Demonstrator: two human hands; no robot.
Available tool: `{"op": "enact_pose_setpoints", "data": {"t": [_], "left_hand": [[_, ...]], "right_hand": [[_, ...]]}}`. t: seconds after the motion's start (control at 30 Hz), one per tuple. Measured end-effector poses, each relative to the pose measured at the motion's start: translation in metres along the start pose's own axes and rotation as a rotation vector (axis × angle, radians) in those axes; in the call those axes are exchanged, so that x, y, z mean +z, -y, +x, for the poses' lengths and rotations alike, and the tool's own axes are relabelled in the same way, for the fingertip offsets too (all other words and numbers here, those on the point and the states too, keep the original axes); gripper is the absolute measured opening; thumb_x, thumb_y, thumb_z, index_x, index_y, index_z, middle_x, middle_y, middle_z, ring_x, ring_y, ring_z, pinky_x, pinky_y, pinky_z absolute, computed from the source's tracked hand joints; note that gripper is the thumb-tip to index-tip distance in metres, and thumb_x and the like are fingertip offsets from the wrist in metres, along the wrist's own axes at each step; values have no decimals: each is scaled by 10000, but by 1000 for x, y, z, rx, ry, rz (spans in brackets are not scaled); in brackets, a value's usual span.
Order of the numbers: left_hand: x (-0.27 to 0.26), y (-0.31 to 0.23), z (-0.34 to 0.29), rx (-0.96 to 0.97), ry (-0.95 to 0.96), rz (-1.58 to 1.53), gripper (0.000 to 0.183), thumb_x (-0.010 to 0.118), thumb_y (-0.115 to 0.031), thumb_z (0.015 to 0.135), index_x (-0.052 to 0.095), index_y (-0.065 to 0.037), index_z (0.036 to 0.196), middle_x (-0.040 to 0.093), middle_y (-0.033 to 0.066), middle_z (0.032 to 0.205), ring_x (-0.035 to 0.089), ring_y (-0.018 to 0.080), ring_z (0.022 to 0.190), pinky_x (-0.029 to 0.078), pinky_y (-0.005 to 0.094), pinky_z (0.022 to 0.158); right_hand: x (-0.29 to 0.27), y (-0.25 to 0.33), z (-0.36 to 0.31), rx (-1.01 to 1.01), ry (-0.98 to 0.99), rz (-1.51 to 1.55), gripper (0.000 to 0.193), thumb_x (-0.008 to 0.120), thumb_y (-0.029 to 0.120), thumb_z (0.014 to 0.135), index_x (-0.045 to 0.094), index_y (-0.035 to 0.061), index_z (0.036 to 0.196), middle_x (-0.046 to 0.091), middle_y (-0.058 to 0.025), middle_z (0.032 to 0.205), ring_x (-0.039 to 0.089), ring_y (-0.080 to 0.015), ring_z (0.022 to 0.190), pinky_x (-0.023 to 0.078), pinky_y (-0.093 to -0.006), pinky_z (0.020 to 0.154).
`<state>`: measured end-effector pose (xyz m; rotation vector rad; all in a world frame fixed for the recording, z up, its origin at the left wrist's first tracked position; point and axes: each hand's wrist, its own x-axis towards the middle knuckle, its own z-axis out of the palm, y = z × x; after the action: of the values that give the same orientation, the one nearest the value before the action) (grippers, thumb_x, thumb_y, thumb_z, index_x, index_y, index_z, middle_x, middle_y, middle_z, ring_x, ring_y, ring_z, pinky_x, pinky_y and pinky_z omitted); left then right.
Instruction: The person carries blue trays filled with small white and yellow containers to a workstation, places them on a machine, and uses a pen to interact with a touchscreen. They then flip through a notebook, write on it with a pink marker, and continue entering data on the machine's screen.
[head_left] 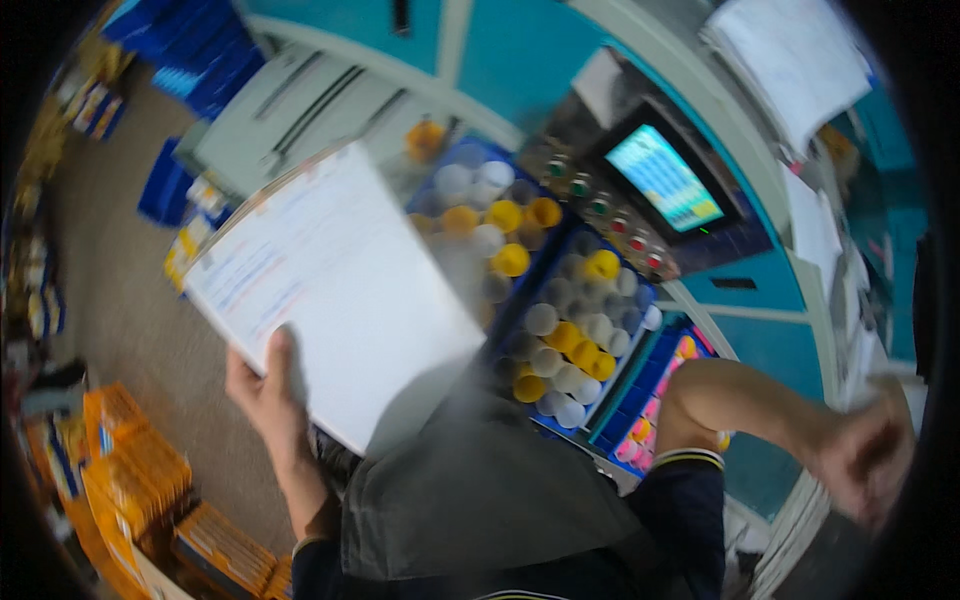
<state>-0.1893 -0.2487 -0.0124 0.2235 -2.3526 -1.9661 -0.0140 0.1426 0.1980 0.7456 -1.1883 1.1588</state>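
My left hand (268,395) grips the lower left edge of a white sheaf of paper (350,290), thumb on top and fingers underneath. The sheaf is tilted and looks thick, with faint handwriting on its upper left part and a brownish back edge. Far to the right, my right hand (865,460) is bent away from my body beside the machine. Its fingers look curled in, dim and blurred, and whatever they may hold is hidden. Blue trays (512,310) of white and yellow round tubes lie just past the paper, partly covered by it.
A teal machine carries a lit screen (665,178) and a row of knobs (600,205). Pink and yellow pieces (640,430) fill another blue tray near my right arm. Orange stacks (135,470) stand lower left; blue bins (195,50) are piled upper left. Papers (795,65) hang upper right.
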Motion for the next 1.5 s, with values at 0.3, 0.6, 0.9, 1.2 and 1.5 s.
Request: {"op": "enact_pose_setpoints", "data": {"t": [0.3,0.6,0.9,1.2,1.5], "left_hand": [[-9,13,4,0,-50,-68,372,664,-169,925,568,69,1195,664,153,1040,629,164,883,499,278,791],[-6,14,8,-20,-46,-24,431,692,-190,896,559,57,1222,659,167,1054,634,185,905,505,298,819],[-6,17,13,-33,-10,0,477,710,-228,876,559,39,1242,655,178,1070,629,190,940,501,336,876],[-2,20,15,-8,-30,12,452,703,-231,891,562,13,1245,657,141,1064,621,178,933,508,341,845],[-7,18,13,-62,-20,16,490,728,-262,868,555,2,1243,644,141,1080,611,188,980,493,361,892]], "right_hand": [[-21,-41,-164,1062,-253,-555,114,642,37,881,540,68,841,549,-22,659,510,-86,507,387,-205,469],[4,-31,-221,1517,30,283,120,614,124,912,618,20,851,593,-56,735,548,-132,618,425,-252,579],[-53,-105,-194,265,504,-1505,305,727,9,726,705,64,1025,684,-55,877,616,-228,806,435,-351,719],[-60,-123,-205,302,533,-1543,259,707,39,768,704,85,1023,674,-19,866,610,-190,803,376,-331,748],[-57,-126,-206,267,562,-1522,208,700,-3,761,725,56,959,648,-46,790,583,-178,748,345,-344,719]]}}
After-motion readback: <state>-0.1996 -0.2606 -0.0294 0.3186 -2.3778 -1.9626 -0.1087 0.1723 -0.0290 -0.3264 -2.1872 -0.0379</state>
